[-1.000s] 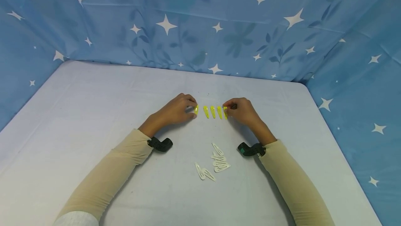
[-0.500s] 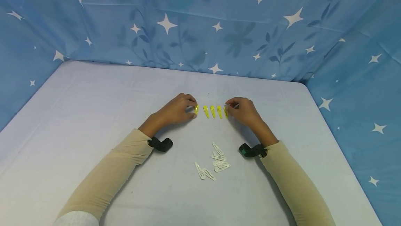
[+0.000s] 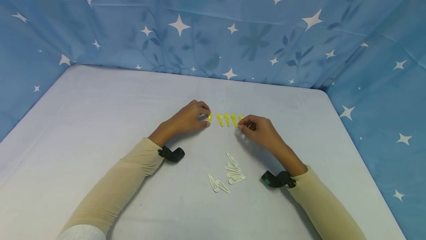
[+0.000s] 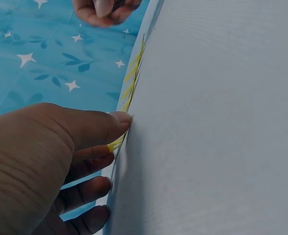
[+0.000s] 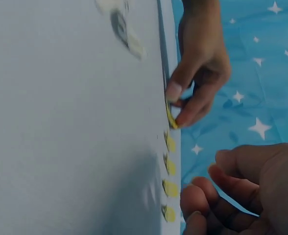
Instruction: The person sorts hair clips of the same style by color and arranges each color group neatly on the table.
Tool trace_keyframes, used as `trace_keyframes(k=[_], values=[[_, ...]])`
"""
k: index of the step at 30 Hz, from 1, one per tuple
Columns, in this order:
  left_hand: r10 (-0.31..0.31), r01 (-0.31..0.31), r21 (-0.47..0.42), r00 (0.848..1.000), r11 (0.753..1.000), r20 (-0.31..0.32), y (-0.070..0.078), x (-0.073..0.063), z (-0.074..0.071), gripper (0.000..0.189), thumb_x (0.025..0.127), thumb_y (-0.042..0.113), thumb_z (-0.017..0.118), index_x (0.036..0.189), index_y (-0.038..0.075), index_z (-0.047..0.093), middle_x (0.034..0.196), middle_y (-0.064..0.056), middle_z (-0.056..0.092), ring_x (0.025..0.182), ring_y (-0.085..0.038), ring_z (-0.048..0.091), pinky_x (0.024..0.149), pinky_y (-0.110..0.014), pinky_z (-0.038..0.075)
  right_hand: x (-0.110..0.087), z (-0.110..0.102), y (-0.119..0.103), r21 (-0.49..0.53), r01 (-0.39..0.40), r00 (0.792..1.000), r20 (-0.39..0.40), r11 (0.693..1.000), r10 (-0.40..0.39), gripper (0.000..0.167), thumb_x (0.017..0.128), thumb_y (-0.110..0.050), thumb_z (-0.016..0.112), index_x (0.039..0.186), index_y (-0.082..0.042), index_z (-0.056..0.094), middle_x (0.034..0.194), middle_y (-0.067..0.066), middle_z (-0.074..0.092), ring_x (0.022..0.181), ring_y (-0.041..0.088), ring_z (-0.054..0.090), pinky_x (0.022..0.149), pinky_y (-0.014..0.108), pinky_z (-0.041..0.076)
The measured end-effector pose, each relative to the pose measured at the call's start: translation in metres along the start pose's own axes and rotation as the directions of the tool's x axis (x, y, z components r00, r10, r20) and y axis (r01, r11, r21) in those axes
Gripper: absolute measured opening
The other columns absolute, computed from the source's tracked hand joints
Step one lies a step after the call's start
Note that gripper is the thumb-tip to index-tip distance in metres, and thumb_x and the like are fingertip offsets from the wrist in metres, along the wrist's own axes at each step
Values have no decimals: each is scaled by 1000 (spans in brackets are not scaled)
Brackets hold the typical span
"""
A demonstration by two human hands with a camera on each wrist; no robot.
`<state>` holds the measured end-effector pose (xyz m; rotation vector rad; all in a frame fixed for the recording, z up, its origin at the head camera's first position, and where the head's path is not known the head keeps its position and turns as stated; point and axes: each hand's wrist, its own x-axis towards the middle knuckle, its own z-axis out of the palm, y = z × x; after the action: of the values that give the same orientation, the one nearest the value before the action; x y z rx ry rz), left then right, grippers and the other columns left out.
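Observation:
My left hand (image 3: 189, 118) pinches a yellow snap hair clip (image 3: 209, 117) between thumb and fingers, at the left end of a row. In the left wrist view its thumb (image 4: 97, 125) covers part of the clip. Several more yellow hair clips (image 3: 227, 120) lie side by side to its right, narrow ends toward me. My right hand (image 3: 261, 131) hovers just in front of the rightmost yellow clip (image 3: 241, 117), partly hiding it. The right wrist view shows nothing between its loosely bent fingers (image 5: 234, 161).
Several white hair clips (image 3: 234, 173) lie in a loose overlapping pile nearer to me, with two more white clips (image 3: 217, 185) left of them. A white cloth covers the table (image 3: 139, 95). Blue star-patterned curtains (image 3: 206, 29) stand along the back and sides.
My right hand has let go of the rightmost yellow clip and drawn back toward me. The left hand still pinches its clip in the same place.

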<state>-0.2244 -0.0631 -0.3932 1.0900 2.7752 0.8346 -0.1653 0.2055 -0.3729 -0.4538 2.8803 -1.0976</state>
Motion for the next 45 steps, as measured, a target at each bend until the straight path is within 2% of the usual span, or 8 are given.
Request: trace_keyframes(k=[3, 7, 12, 15, 19, 26, 36, 45], values=[[1, -1, 6, 1000, 1000, 1, 1, 0, 1, 37, 88, 18, 72, 119, -1, 68, 124, -13, 58, 113, -29, 49, 97, -40, 39, -12, 5, -4, 37, -3, 995, 101, 999, -1, 8, 90, -12, 69, 96, -8, 71, 80, 0, 64, 64, 16, 55, 55, 28, 44], [-2, 2, 11, 1000, 1000, 1, 2, 0, 0, 36, 88, 18, 72, 119, -1, 68, 124, -13, 59, 113, -30, 49, 97, -40, 40, -24, 11, -9, 69, 16, 973, 228, 997, -32, 8, 88, -13, 71, 95, -9, 71, 77, -2, 60, 63, 15, 54, 55, 26, 43], [-7, 7, 15, 1000, 1000, 4, 3, 0, 0, 37, 88, 18, 72, 119, -2, 68, 123, -13, 59, 114, -29, 49, 98, -40, 40, -34, 14, -12, 34, 72, 948, 309, 997, -79, 22, 80, -19, 81, 96, -11, 69, 81, -3, 57, 69, 13, 50, 61, 26, 44], [-14, 14, 17, 1000, 1000, 6, 3, -1, 0, 37, 88, 18, 73, 119, -2, 68, 124, -13, 59, 114, -29, 49, 98, -40, 40, -36, 15, -14, 2, 106, 942, 319, 994, -101, 25, 77, -19, 84, 95, -11, 68, 83, -3, 56, 71, 13, 50, 63, 26, 44], [-22, 22, 12, 1000, 1000, 9, 4, -2, -1, 38, 88, 19, 72, 120, -2, 67, 125, -13, 58, 115, -29, 49, 99, -40, 39, -38, 16, -14, -19, 121, 943, 315, 992, -109, 22, 78, -13, 83, 93, -12, 68, 83, -4, 55, 73, 12, 50, 65, 26, 44], [-21, 20, 12, 1000, 1000, 13, 5, 0, -2, 39, 89, 19, 72, 121, -2, 67, 125, -13, 58, 115, -29, 48, 99, -40, 39, -38, 15, -14, -9, 89, 947, 311, 996, -82, 15, 82, -3, 77, 92, -12, 69, 85, -4, 56, 75, 13, 51, 67, 26, 45], [-19, 19, 15, 1000, 1000, 12, 5, 1, -5, 39, 89, 19, 72, 121, -2, 67, 125, -13, 58, 115, -29, 48, 99, -40, 39, -37, 12, -14, 19, 121, 939, 321, 992, -120, 14, 84, -1, 73, 88, -13, 67, 85, -5, 57, 75, 12, 51, 66, 26, 45], [-17, 17, 18, 1000, 1000, 18, 4, 2, -5, 40, 89, 20, 71, 122, -2, 66, 125, -13, 58, 115, -29, 49, 99, -40, 39, -34, 9, -16, 53, 89, 935, 341, 995, -101, 14, 87, 0, 67, 87, -13, 66, 84, -5, 60, 75, 13, 54, 66, 26, 47]])
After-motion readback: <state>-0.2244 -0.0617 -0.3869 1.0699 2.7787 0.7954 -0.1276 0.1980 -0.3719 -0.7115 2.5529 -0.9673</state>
